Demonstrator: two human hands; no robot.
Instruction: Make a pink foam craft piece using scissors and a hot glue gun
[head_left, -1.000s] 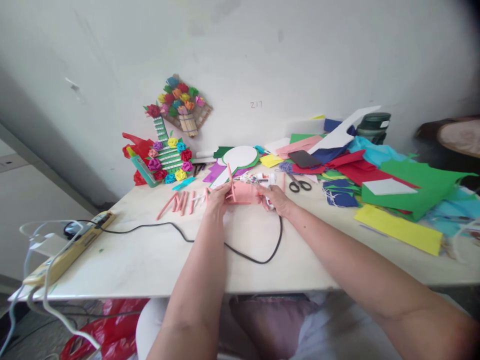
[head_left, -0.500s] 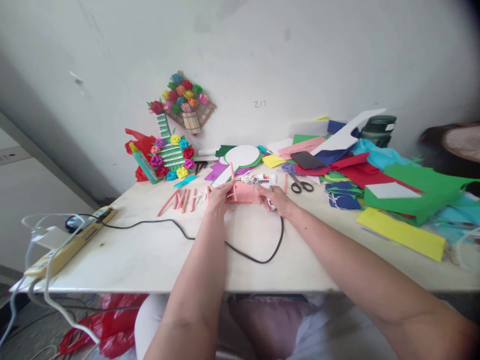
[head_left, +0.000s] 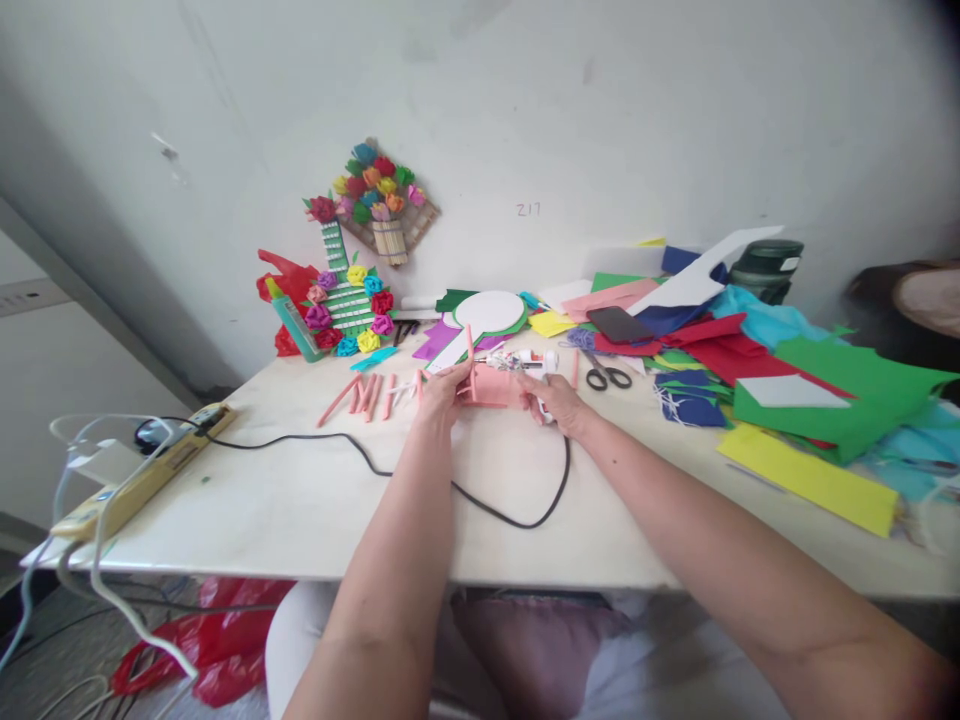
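A white glue gun (head_left: 546,365) lies in the grip of my right hand (head_left: 559,400), its nozzle pointing left and its black cord trailing over the table. My left hand (head_left: 448,390) has its fingers closed at the left end of a pink paper piece (head_left: 495,386), beside an upright pink rolled stick (head_left: 471,345). The pink piece spans the gap between both hands, under the gun's nozzle. Several pink rolled sticks (head_left: 370,396) lie to the left of my left hand. A white disc with a green edge (head_left: 490,311) is behind the hands.
Scissors (head_left: 608,378), a phone (head_left: 618,324) and coloured sheets (head_left: 814,400) spread over the right side. A power strip (head_left: 142,480) sits at the left edge. Paper flower crafts (head_left: 351,305) and a green glue bottle (head_left: 295,322) stand at the back left.
The view has shifted slightly, so the objects on the table appear a little further right. Both hands keep nearly the same pose around the pink piece and the glue gun.
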